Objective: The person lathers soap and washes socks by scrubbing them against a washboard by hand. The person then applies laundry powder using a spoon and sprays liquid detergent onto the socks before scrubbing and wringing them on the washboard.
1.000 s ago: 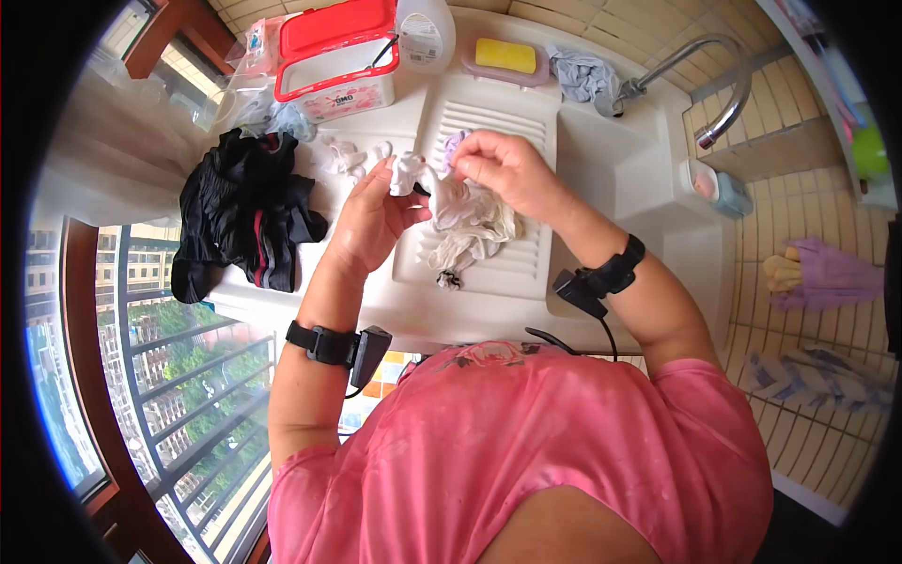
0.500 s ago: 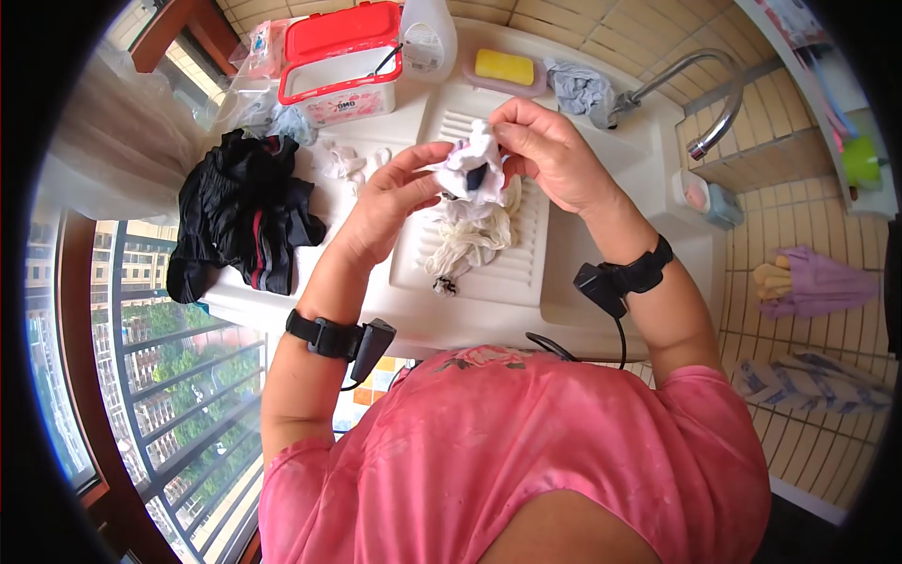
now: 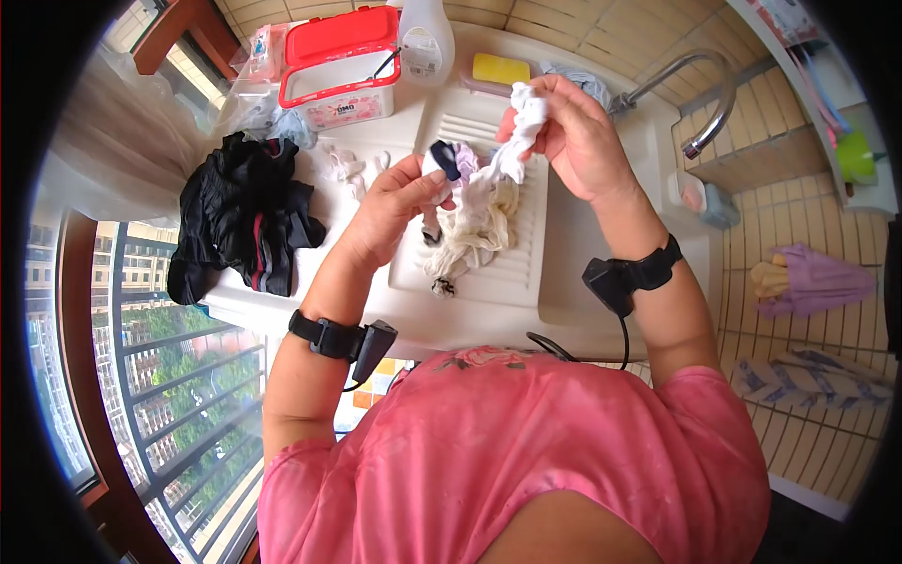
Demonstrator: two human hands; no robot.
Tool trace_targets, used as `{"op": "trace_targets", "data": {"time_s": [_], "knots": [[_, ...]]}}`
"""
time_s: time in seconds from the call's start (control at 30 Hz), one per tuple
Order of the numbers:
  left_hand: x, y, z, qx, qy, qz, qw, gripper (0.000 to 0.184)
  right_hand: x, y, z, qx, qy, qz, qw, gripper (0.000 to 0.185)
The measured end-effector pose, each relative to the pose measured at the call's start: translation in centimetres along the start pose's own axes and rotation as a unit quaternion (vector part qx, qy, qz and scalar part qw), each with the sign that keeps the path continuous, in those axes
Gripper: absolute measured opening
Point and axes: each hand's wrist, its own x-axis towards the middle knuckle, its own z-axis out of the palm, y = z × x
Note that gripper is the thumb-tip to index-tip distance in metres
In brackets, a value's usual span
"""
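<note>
My left hand [image 3: 399,202] is closed on a small white sock-like cloth with navy and lilac parts [image 3: 445,162], above the ribbed washboard. A bunched white sock [image 3: 512,141] hangs from the pinched fingers of my right hand [image 3: 578,136], higher up and to the right. Its lower end reaches toward the cloth in my left hand; I cannot tell whether the two are joined. Below them a crumpled pile of cream-white socks [image 3: 474,240] lies on the washboard [image 3: 531,240]. More small white pieces [image 3: 348,169] lie on the counter left of my left hand.
Black clothing with a red stripe [image 3: 249,216] lies at the left. Behind stand an open red-lidded OMO box [image 3: 348,108] and a white bottle [image 3: 425,47]. A yellow soap bar [image 3: 501,69] sits in a dish. The faucet [image 3: 723,103] arches over the basin [image 3: 592,273] at right.
My hands have moved apart, the right one up and to the right with the white sock, the left slightly down. The white cloth is now stretched out between them, showing the navy part.
</note>
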Motion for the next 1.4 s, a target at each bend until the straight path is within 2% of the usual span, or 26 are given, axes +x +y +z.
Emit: {"op": "trace_targets", "data": {"time_s": [0.07,0.2,0.3,0.37,0.4,0.47,0.5,0.57,0.63,0.67,0.7,0.77,0.83,0.87,0.9,0.97,1.03,1.1,1.13,1.17,1.23,1.27,1.3,1.33,1.37,1.4], "knots": [[-0.2,-0.3,-0.3,0.053,0.032,0.021,0.998,0.019,0.4,0.6,-0.1,-0.016,0.003,-0.035,0.999,0.020],[-0.1,-0.1,-1.3,-0.067,-0.014,0.047,0.997,0.017,1.1,1.7,1.2,-0.047,-0.001,-0.008,0.999,0.024],[-0.5,1.2,0.7,-0.008,0.072,0.092,0.993,0.025,1.2,1.2,3.8,-0.002,-0.050,0.030,0.998,0.028],[-0.5,1.3,0.7,0.159,0.027,-0.008,0.987,0.022,1.4,0.0,4.7,-0.010,-0.069,0.036,0.997,0.030],[-0.5,1.2,0.6,0.202,0.012,-0.048,0.978,0.019,1.6,-0.7,4.9,0.014,-0.091,0.002,0.996,0.029],[-0.2,-0.8,-0.4,0.216,0.023,-0.017,0.976,0.017,2.0,-2.9,4.9,0.043,-0.119,-0.065,0.990,0.028],[0.0,-1.7,-0.9,0.233,0.031,0.017,0.972,0.015,2.3,-3.9,4.4,0.068,-0.107,-0.092,0.988,0.020],[-0.6,-0.6,-1.2,0.214,0.054,-0.025,0.975,0.013,2.3,-5.5,4.2,0.119,-0.064,-0.152,0.979,0.022],[-0.6,0.1,-1.7,0.229,0.063,-0.015,0.971,0.013,1.4,-5.7,3.7,0.098,-0.041,-0.153,0.983,0.019],[0.5,-2.0,-3.2,0.261,0.065,0.082,0.960,0.011,0.9,-5.8,3.6,0.079,-0.021,-0.154,0.985,0.015],[0.7,-1.6,-3.3,0.275,0.088,0.117,0.950,0.019,0.5,-5.7,3.5,0.078,-0.022,-0.151,0.985,0.015],[0.2,-0.2,-3.7,0.231,0.167,0.051,0.957,0.027,-0.3,-5.3,2.8,0.047,0.002,-0.168,0.985,0.016],[0.4,-0.5,-5.3,0.265,0.222,0.036,0.938,0.026,0.0,-5.4,0.9,0.038,-0.180,-0.147,0.972,0.020],[0.2,-1.4,-5.9,0.286,0.201,0.050,0.936,0.023,-1.2,-4.3,1.3,-0.119,-0.132,-0.085,0.981,0.019],[0.2,-2.5,-6.4,0.307,0.177,0.064,0.933,0.019,-1.9,-3.4,2.0,-0.272,-0.077,-0.018,0.959,0.019],[-0.4,-3.5,-5.3,0.361,0.099,0.010,0.927,0.017,-2.2,3.2,0.1,-0.379,-0.175,-0.028,0.908,0.025],[-0.6,-5.0,-4.4,0.459,0.101,-0.041,0.882,0.029,-3.0,7.3,-0.6,-0.456,-0.203,0.058,0.865,0.023],[-0.9,-5.0,-2.1,0.604,0.106,-0.061,0.787,0.032,-3.7,10.8,-0.6,-0.507,-0.166,0.037,0.845,0.022],[-0.9,-5.9,-2.0,0.613,0.102,-0.023,0.783,0.032,-4.0,11.9,-0.5,-0.557,-0.126,0.017,0.821,0.021],[-0.8,-6.7,-2.3,0.615,0.102,-0.022,0.782,0.032,-3.9,12.6,-0.8,-0.556,-0.124,0.016,0.821,0.021],[-0.4,-7.9,-3.8,0.537,0.129,0.031,0.833,0.031,-3.0,12.9,-1.2,-0.561,-0.150,-0.001,0.814,0.023],[-0.4,-8.4,-4.9,0.364,0.126,-0.014,0.923,0.029,-2.7,12.5,-1.6,-0.562,-0.149,-0.003,0.814,0.023],[-0.9,-6.8,-4.3,0.222,0.128,-0.029,0.966,0.025,-2.4,11.2,-1.5,-0.427,-0.111,0.006,0.898,0.022],[-1.5,-5.0,-4.3,0.188,0.130,-0.054,0.972,0.025,-2.2,9.7,-1.5,-0.279,-0.069,0.014,0.958,0.021],[-2.0,-3.6,-4.6,0.153,0.133,-0.078,0.976,0.025,-2.1,8.1,-1.7,-0.280,-0.071,0.013,0.957,0.021],[-2.2,-3.0,-4.6,0.118,0.143,-0.078,0.980,0.029,-2.1,6.3,-2.1,-0.148,-0.045,0.040,0.987,0.020]]}}
